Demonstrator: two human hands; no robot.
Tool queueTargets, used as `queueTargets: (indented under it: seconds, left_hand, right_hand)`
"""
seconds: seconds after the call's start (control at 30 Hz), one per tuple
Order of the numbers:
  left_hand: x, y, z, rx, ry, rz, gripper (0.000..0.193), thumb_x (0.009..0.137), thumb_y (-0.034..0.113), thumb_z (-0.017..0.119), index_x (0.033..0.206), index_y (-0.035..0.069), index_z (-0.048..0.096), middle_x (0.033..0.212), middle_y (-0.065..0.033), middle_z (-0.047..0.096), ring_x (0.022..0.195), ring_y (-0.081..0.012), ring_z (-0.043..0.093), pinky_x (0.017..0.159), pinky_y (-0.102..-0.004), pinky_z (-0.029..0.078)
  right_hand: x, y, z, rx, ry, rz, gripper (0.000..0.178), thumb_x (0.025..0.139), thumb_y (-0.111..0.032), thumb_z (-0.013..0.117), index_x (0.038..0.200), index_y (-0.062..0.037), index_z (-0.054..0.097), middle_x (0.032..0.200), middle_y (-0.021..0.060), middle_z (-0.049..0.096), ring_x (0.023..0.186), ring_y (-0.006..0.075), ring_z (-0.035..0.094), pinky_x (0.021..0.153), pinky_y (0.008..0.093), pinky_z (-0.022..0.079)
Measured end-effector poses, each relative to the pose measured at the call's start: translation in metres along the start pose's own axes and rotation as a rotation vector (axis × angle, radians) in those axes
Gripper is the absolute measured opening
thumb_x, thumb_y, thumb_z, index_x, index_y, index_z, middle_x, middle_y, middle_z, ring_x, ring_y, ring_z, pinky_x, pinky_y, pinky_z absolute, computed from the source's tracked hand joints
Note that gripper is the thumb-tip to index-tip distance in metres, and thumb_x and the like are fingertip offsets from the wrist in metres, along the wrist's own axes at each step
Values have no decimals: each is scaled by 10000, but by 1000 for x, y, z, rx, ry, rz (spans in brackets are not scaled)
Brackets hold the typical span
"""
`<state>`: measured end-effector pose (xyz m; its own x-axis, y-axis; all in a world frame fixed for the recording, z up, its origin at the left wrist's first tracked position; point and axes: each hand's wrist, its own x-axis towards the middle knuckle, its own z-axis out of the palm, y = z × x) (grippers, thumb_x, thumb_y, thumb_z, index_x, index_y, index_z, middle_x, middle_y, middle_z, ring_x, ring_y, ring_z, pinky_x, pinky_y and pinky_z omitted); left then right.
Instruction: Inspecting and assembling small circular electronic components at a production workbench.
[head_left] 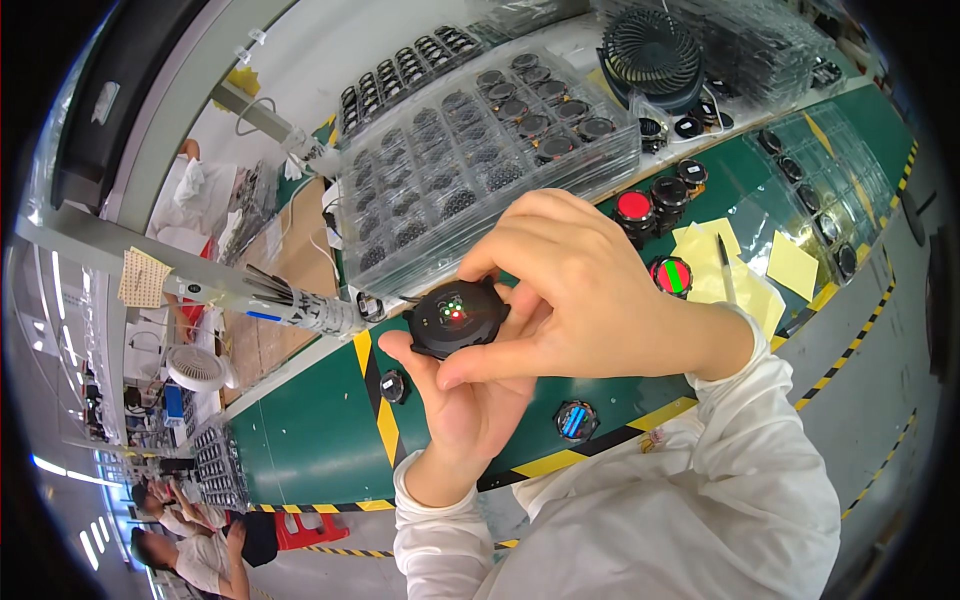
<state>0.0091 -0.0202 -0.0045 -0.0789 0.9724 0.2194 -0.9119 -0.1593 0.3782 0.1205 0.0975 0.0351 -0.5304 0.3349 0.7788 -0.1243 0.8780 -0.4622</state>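
Beyond held watch [440, 335]: clear stacked trays [610, 168], dark round parts [556, 148] inside.

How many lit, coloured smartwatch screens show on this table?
3: red screen beside a dark watch, red-and-green screen by yellow paper, blue screen near the striped table edge. The held smartwatch hides its own.

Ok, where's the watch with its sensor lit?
In the head view, the watch is just left of centre, held by the left hand and right hand over the green table.
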Motion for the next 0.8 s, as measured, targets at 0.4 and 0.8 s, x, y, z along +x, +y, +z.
queueTargets:
  seconds: [0.4,0.8]
  left_hand:
    - [-16,100,-13,2072,468,468,620,656,97,860,1199,9,574,1157,-127,667,1114,-232,615,993,-357,442]
    - [-102,127,-71,2338,401,-269,619,618,206,870,1150,30,605,1168,-177,611,1131,-358,555,964,-427,433]
  right_hand:
    - [10,-14,-20,119,-35,-35,631,663,-244,861,1205,-46,607,1227,113,597,1175,305,521,1038,429,371]
    - [1,-26,-10,187,-153,-49,499,715,-195,820,1156,-53,635,1216,96,609,1187,292,516,1016,412,392]
